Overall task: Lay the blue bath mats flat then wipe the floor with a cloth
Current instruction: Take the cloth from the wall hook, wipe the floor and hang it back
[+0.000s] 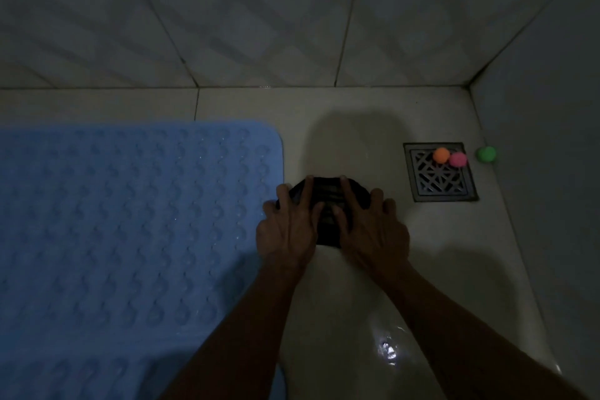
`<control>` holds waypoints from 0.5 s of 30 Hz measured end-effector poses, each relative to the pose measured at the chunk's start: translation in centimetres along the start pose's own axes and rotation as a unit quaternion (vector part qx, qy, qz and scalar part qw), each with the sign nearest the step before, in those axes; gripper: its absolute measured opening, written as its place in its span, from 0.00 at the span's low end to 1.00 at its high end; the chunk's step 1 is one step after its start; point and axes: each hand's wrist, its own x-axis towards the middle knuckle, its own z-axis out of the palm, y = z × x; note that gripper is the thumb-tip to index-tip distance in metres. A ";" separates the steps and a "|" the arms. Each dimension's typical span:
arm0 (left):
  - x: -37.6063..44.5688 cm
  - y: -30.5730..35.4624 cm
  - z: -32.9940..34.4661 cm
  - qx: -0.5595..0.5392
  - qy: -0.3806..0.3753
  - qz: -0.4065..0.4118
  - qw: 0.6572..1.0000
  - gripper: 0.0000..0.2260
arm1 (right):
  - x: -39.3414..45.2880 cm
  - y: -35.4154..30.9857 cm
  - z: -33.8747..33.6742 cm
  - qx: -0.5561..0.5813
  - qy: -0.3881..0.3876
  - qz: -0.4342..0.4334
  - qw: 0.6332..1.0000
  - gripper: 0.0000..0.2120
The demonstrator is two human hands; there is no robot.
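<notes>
Head view: your left hand (pixel 287 224) and right hand (pixel 370 226), fingers spread, press the dark cloth (pixel 328 201) onto the floor (pixel 357 127); mat (pixel 130 214) lies flat at nine o'clock; wiping looks underway; next, push toward the drain (pixel 440 172) at two o'clock.

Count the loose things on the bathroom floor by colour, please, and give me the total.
Blue: 1, the mat
Dark: 1, the cloth under both hands
Orange: 1, a ball
Pink: 1, a ball
Green: 1, a ball
Total: 5
</notes>
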 end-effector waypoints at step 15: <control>-7.5 -0.1 0.6 0.062 0.014 -0.028 0.998 0.26 | -5.9 1.3 1.7 0.035 -0.015 -0.035 0.999 0.29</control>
